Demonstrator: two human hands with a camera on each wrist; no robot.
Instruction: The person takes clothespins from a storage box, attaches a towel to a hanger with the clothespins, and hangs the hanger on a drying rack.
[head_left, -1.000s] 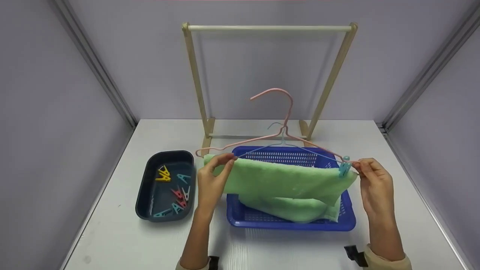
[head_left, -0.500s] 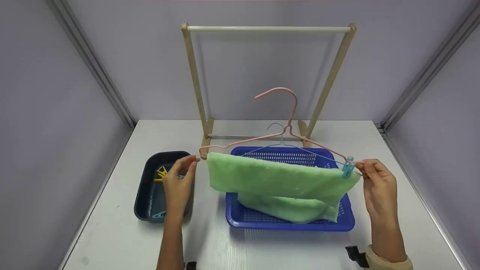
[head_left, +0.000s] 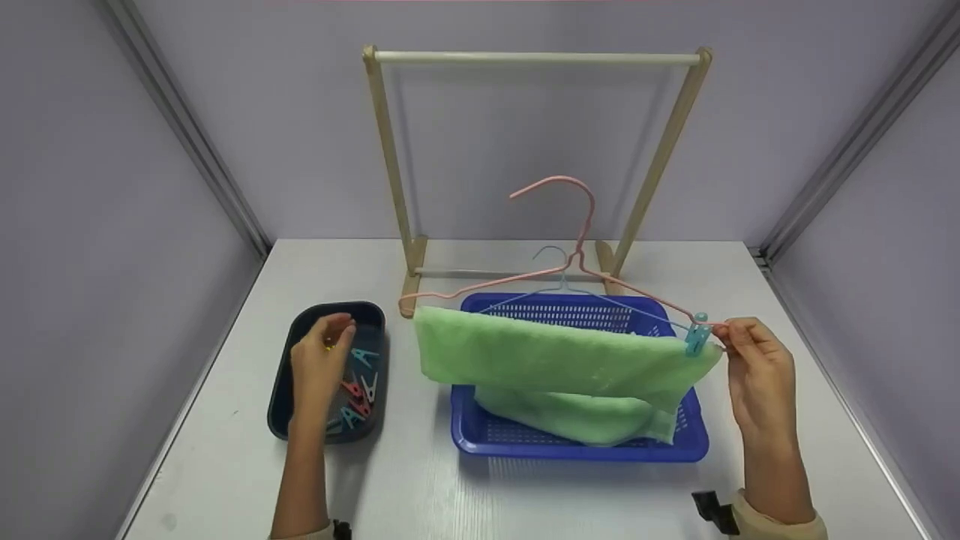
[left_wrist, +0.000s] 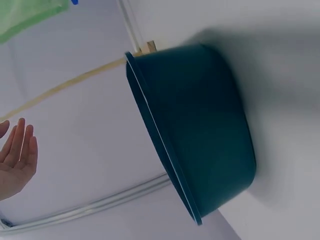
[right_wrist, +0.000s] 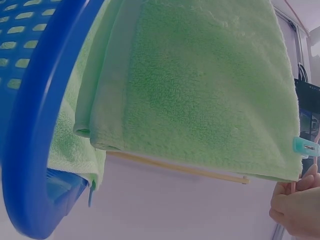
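My right hand [head_left: 759,367] pinches the right end of a pink clothes hanger [head_left: 495,282]. A light green towel [head_left: 547,352] is draped over the hanger's bar, and a teal clothespin [head_left: 697,335] clips it near the right corner. Above a dark tub [head_left: 280,405] on the left hovers my left hand [head_left: 315,367], fingers extended and nothing visible in them. Several clothespins [head_left: 365,358] lie in that tub, some hidden behind the hand. In the left wrist view the fingers stay above the tub's rim [left_wrist: 162,135]. The right wrist view shows the towel [right_wrist: 210,90] hanging down beside the thumb and fingers.
A blue perforated basket [head_left: 525,451] holds more green towel [head_left: 577,420] and stands under the hanger. Behind it is a second, light blue hanger [head_left: 517,297]. At the back stands a rack with wooden legs and a white top rail [head_left: 540,58].
My left hand has released the towel's left end, touched the hanger's left tip, then moved left over the tub. The hanger has shifted slightly right in my right hand.
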